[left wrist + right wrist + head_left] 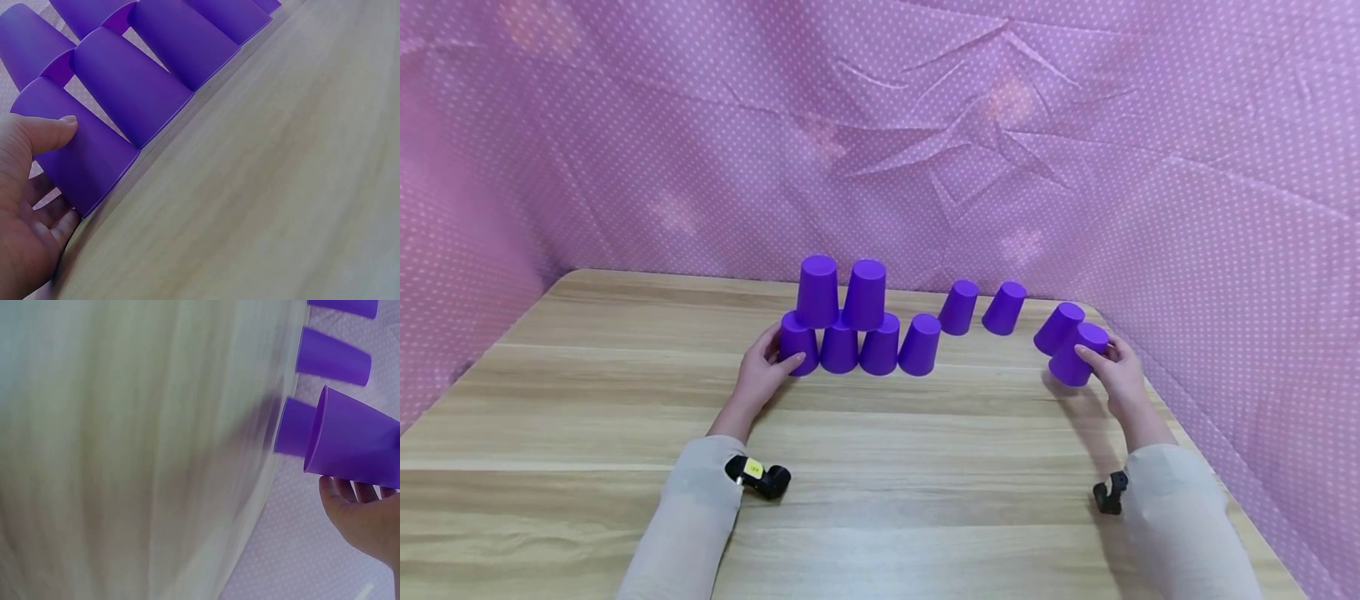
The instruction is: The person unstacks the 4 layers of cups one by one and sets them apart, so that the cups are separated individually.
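Note:
Upside-down purple cups stand in a side-by-side row, with two more resting on top: an upper left cup (817, 293) and an upper right cup (865, 297). My left hand (762, 375) holds the leftmost bottom cup (87, 153), its thumb across the front and its fingers round the far side. Off to the right, my right hand (1123, 382) grips another upside-down purple cup (353, 440) by its side. That cup is raised off the table, its rim showing in the right wrist view, and it partly covers a standing cup (1057, 327) behind it.
Two more upside-down cups, one (958, 308) and another (1004, 309), stand farther back between the row and my right hand. The wooden table (880, 475) ends close beyond them at a pink dotted cloth (925, 142), which also hangs along both sides.

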{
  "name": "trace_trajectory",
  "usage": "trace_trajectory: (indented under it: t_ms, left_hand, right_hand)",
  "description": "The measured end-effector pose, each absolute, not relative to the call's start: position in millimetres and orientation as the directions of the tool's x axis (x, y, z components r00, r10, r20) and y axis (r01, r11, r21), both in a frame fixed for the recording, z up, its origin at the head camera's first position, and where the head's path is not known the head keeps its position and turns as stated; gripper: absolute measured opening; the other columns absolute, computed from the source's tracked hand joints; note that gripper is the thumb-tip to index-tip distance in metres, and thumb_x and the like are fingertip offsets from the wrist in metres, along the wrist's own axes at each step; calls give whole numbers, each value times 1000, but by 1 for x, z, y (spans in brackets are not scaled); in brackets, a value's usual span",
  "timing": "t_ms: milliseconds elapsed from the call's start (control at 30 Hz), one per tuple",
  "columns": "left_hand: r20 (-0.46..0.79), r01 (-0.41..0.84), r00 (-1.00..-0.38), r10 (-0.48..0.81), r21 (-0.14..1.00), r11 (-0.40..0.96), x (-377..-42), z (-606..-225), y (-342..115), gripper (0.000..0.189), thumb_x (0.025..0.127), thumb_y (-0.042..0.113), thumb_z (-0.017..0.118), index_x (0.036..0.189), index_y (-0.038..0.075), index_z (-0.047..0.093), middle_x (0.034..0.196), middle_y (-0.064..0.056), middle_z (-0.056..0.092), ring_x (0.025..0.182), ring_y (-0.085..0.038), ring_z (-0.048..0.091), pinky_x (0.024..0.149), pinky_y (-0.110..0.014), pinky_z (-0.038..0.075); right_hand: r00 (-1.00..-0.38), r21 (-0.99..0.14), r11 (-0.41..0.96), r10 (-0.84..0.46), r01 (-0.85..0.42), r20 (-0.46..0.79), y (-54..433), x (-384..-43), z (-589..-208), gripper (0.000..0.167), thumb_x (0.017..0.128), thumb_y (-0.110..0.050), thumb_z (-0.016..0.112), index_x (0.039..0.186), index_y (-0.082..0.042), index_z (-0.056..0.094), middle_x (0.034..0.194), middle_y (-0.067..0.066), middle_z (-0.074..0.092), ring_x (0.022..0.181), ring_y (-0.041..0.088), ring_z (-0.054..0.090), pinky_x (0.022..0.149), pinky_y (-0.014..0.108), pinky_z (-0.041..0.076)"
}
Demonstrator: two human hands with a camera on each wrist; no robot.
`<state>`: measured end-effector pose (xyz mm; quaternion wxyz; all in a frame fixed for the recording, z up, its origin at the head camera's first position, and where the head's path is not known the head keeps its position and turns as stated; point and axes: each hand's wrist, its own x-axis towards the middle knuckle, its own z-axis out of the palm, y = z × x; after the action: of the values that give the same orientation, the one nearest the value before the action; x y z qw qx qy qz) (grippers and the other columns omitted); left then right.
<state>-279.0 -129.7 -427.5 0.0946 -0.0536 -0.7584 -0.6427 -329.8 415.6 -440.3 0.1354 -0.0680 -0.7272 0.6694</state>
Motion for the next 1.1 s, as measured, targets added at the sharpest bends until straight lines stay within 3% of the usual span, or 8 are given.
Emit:
trace_trajectory:
  t_ms: [267,467,733,1100]
  left_hand:
    - [204,197,-978,-33,968,155,-264,-407,-124,60,80,-1,57,132,-4,27,129,-28,32,119,-36,29,99,-41,24]
    - [215,207,-976,-33,966,152,-273,-419,-128,60,80,2,59,132,-1,29,129,-25,33,119,-33,30,99,-39,25]
    - [221,208,-974,-44,958,197,-279,-431,-129,61,80,5,60,133,4,30,129,-22,35,119,-30,32,98,-37,27]
    - [214,201,-976,-52,963,182,-280,-434,-128,62,80,4,60,133,4,29,129,-23,34,119,-30,31,99,-36,26]
  right_hand:
    - [-920,-996,86,389,2,32,427,-325,-441,74,67,-23,74,130,-16,37,131,11,37,111,14,42,96,30,30]
    - [-918,-991,121,397,58,-5,432,-318,-435,72,69,-26,73,131,-20,35,127,3,41,110,12,43,98,30,27]
    - [-901,-989,95,430,113,-62,432,-310,-422,89,67,-31,73,137,-19,20,140,10,19,124,23,21,101,34,17]
    - [-875,-987,90,478,135,-76,440,-313,-419,85,71,-27,71,138,-18,20,140,9,19,124,20,24,100,30,21]
